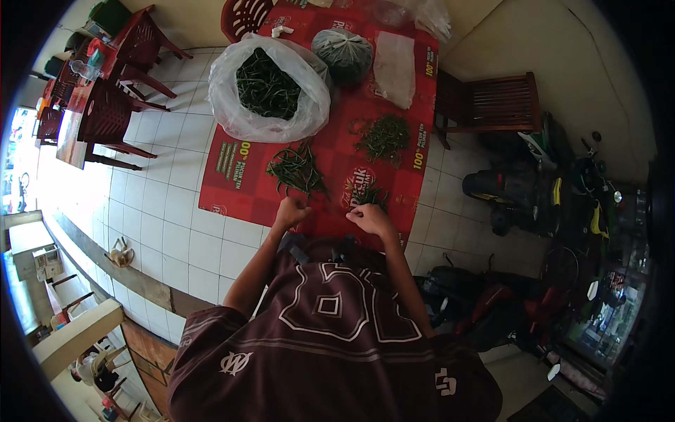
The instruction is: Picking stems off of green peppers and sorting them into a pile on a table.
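Both hands are over the near edge of a table with a red printed cover (253, 195). My left hand (292, 212) is curled just below a loose pile of long green chillies (298, 169); whether its fingers hold anything is too small to tell. My right hand (369, 218) has fingers and thumb drawn together, beside a small green heap (369, 195) partly behind it; its grip is unclear. Farther up lies a heap of thin green pieces, perhaps stems (385, 138). A large open clear plastic bag (314, 113) is full of green chillies (266, 87).
A tied plastic bag with dark contents (343, 55) and a flat whitish plastic sheet (395, 68) lie at the far side. A wooden chair (495, 103) stands right of the table, a red plastic chair (227, 21) behind it. Parked motorcycles (517, 195) are at the right.
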Demonstrator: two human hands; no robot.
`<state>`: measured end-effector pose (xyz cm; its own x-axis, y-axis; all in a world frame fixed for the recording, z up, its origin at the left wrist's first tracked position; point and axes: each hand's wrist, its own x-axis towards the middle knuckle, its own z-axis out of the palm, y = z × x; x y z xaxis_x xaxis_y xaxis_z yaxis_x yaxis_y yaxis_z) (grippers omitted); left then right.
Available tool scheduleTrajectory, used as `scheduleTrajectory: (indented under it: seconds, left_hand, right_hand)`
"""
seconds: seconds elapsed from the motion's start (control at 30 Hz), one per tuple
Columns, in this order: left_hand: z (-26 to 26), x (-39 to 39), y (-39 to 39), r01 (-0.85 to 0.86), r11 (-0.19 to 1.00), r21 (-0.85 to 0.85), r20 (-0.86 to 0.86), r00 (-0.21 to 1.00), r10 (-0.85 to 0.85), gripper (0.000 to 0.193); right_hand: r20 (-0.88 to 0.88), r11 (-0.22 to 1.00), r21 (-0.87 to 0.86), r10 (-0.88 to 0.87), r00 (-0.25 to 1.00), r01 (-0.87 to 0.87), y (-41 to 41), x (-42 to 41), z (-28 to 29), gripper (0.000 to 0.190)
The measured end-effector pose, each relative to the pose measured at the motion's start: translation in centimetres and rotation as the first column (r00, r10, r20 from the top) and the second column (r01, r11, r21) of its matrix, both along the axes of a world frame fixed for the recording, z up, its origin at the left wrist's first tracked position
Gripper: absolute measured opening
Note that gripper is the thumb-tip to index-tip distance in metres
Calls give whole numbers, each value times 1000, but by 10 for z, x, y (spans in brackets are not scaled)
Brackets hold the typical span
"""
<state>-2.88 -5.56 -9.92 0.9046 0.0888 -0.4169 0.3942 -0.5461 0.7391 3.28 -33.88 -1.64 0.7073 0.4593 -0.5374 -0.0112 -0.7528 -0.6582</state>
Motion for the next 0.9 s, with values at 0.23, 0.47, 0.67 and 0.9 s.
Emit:
scheduleTrajectory:
  seconds: [0.23, 0.47, 0.67, 0.9]
  left_hand:
    - [73, 3, -9, -257, 599, -759, -190, 966, 174, 4]
    - [108, 17, -27, -204, 241, -949, -166, 972, 168, 7]
    - [136, 19, -36, -167, 197, -966, -121, 967, 224, 9]
    - [154, 25, -36, 15, 229, -973, 55, 984, 169, 10]
  right_hand:
    - [-156, 889, 453, 2, 988, 70, 18, 9, 40, 29]
    - [-139, 836, 539, -31, 990, 102, 44, 17, 87, 25]
    - [-240, 691, 670, -145, 960, 272, 41, 14, 89, 15]
    - [-135, 697, 691, -136, 981, 192, 42, 15, 113, 21]
